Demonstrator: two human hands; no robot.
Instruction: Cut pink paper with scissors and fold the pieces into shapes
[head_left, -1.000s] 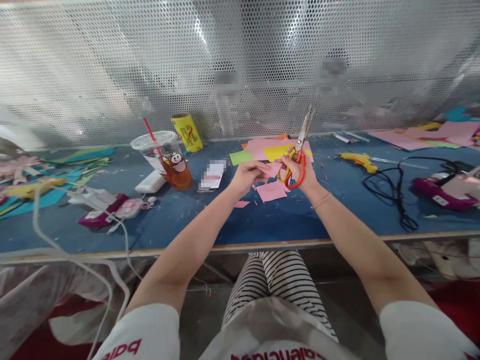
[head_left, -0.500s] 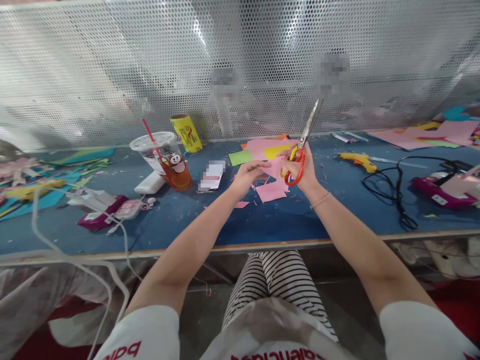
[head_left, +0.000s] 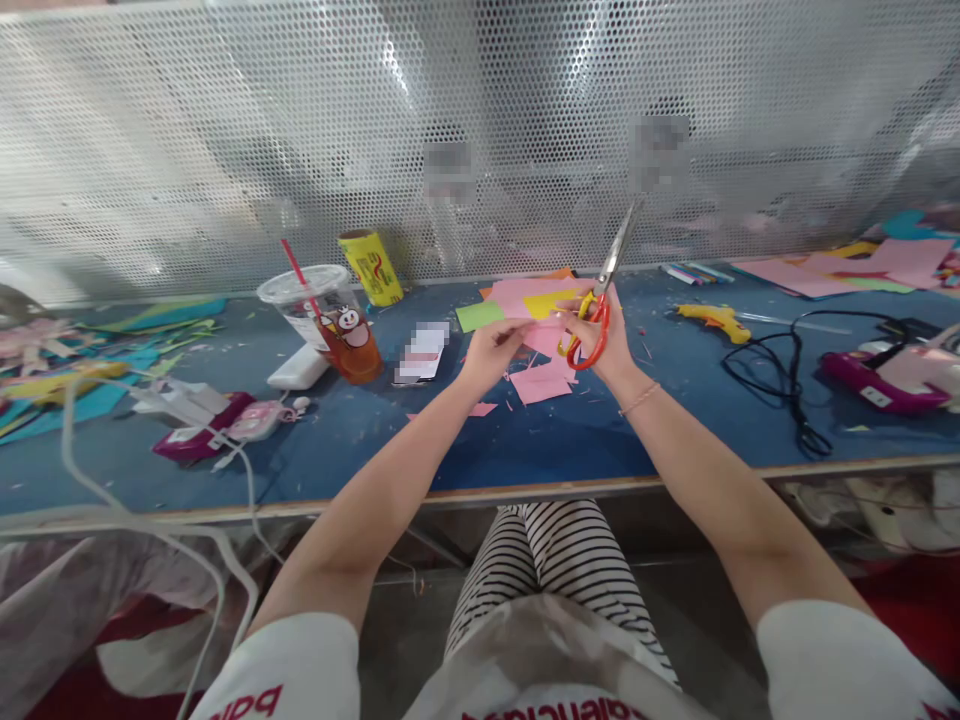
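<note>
My right hand (head_left: 616,345) holds a pair of scissors (head_left: 601,290) with red and yellow handles. The blades point up and away from me, and the thumb and forefinger reach left past the handles. My left hand (head_left: 489,355) is closed, its fingertips pinched at the edge of a piece of pink paper between the two hands. How much of that piece the fingers cover, I cannot tell. Under and behind the hands lie pink sheets (head_left: 510,293), a yellow strip (head_left: 551,303) and a green sheet (head_left: 480,317). A cut pink piece (head_left: 541,384) rests nearer me among small scraps.
Left of my hands are a phone (head_left: 424,352), a drink cup (head_left: 349,345) with a straw and a yellow roll (head_left: 373,268). A yellow glue gun (head_left: 712,322) and a black cable (head_left: 795,385) lie right. Perforated metal (head_left: 300,130) walls the table's back.
My left hand's fingers have drawn together and closed at the pink paper. The right hand keeps the scissors almost in place. The view has shifted slightly.
</note>
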